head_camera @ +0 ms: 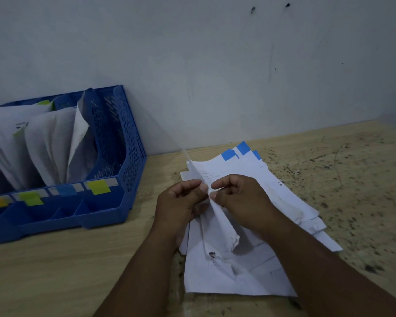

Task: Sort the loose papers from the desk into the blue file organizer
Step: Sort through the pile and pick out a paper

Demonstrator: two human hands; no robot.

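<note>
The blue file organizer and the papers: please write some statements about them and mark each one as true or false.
1. The blue file organizer stands to the left of the paper pile. True.
2. The organizer holds no papers. False: several white sheets already stand in its compartments.
3. Both the left hand and the right hand pinch one raised sheet above the pile. True.
4. Red tabs stick out at the far end of the pile. False: the tabs there are blue.
5. Coloured sticky labels sit on the organizer's front edge. True.
</note>
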